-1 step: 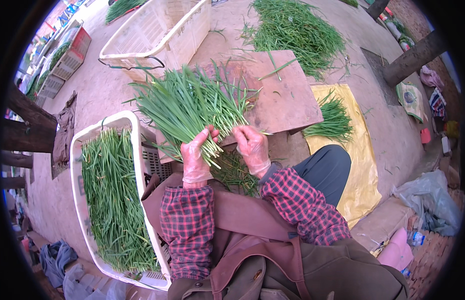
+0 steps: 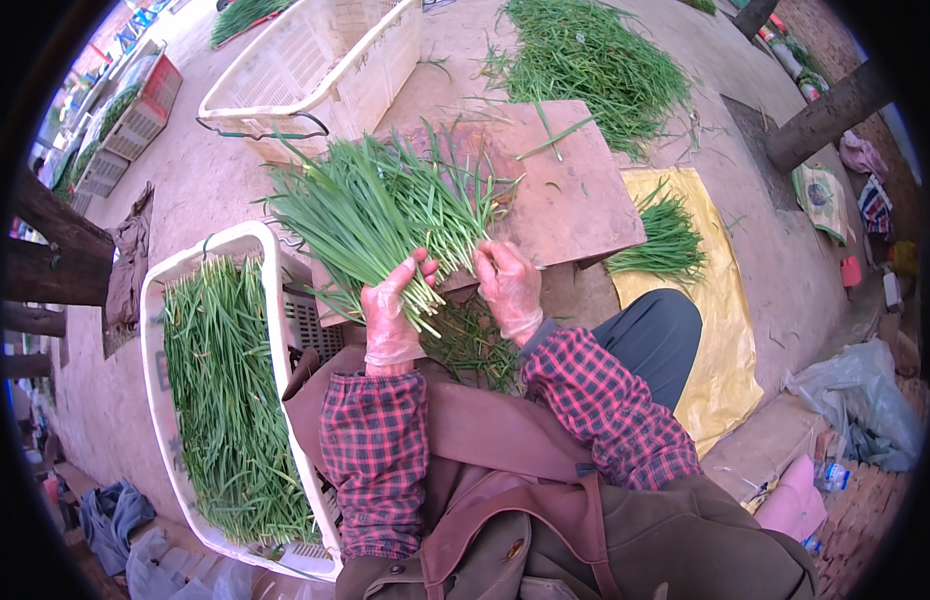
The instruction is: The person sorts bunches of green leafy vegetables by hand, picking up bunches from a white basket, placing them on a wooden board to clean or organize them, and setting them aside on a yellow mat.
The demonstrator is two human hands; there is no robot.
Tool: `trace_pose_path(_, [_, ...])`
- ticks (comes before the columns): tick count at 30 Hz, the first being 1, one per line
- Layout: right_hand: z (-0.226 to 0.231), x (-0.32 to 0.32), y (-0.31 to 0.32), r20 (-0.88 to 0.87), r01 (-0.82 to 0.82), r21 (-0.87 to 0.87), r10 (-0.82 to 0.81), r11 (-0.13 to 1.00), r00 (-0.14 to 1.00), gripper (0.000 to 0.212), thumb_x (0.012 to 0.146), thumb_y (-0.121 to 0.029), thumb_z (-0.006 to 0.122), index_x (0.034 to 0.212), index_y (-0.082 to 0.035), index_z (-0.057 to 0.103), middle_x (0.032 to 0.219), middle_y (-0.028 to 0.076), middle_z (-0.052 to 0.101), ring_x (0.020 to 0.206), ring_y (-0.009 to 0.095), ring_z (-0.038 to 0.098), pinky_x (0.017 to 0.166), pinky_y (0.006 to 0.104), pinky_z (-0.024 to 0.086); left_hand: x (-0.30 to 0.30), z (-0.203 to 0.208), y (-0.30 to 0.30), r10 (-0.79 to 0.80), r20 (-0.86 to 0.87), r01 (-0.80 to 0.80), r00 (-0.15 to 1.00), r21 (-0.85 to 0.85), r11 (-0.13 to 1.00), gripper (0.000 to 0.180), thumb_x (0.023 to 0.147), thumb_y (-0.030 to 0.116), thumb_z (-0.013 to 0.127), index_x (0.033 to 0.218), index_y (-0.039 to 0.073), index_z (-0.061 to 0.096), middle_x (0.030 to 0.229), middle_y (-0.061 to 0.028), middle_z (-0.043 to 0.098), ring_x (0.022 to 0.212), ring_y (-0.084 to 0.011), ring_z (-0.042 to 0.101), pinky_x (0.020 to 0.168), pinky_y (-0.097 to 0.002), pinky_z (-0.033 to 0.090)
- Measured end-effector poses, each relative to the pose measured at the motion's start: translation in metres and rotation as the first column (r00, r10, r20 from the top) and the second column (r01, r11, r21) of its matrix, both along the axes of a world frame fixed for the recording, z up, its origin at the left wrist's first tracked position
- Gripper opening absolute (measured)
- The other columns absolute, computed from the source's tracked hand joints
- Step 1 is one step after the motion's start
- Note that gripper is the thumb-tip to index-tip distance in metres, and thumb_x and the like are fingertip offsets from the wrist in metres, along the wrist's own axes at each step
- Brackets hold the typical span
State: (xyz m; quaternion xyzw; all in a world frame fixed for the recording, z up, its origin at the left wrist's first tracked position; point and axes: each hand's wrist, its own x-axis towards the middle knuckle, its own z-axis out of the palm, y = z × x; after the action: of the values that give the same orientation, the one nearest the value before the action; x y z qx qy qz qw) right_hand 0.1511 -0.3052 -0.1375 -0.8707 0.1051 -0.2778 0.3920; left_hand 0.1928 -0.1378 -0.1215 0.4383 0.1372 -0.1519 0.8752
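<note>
A thick bunch of long green chives (image 2: 375, 210) fans out to the upper left over a reddish wooden board (image 2: 575, 190). My left hand (image 2: 390, 315), in a thin clear glove, grips the bunch near its pale stem ends. On the right side of those same stem ends, my right hand (image 2: 510, 285), also gloved, is closed on them. Loose chive trimmings (image 2: 470, 345) lie below the hands, in front of my lap.
A white plastic crate (image 2: 150, 330) full of chives stands at my left. An empty white crate (image 2: 285, 80) sits beyond the board. A heap of chives (image 2: 585, 60) lies on the ground farther off. A small bundle (image 2: 665, 235) rests on a yellow sheet (image 2: 725, 330) at right.
</note>
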Motion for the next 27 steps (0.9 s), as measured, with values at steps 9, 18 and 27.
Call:
trace_pose_path(9, [0.0,0.035,0.0,0.096,-0.221,0.219,0.204,0.95,0.974,0.019,0.09,-0.019,0.069,0.094,-0.001,0.072,0.082,0.01,0.065,0.074,0.024,0.063,0.067,0.0352,0.049,0.0,0.002,-0.007,0.027,0.105,-0.042,0.994,0.148,0.988,0.033,0.082,-0.006,0.071,0.113,-0.007,0.061,0.098,-0.0135,0.07,0.076,-0.0206,0.068,0.063,-0.0305,0.055])
trace_pose_path(18, [0.03,0.003,-0.006,-0.065,0.013,0.612,0.034,0.791,0.997,0.012,0.091,-0.009,0.065,0.084,-0.001,0.071,0.073,0.008,0.064,0.064,0.021,0.061,0.06,0.0333,0.048,0.003,0.004,-0.001,0.196,0.192,-0.224,0.962,0.135,0.965,0.024,0.084,-0.004,0.069,0.107,-0.006,0.064,0.094,-0.0125,0.07,0.077,-0.0192,0.068,0.069,-0.0292,0.055])
trace_pose_path(27, [-0.031,0.008,-0.034,-0.178,-0.056,-0.214,0.018,0.975,0.984,0.025,0.085,-0.032,0.067,0.076,-0.01,0.066,0.074,0.014,0.065,0.073,0.038,0.065,0.063,0.0503,0.05,0.002,0.007,-0.001,0.073,0.117,-0.072,0.99,-0.019,0.997,0.04,0.086,0.003,0.069,0.124,-0.003,0.058,0.103,-0.0095,0.066,0.083,-0.016,0.063,0.073,-0.0285,0.054])
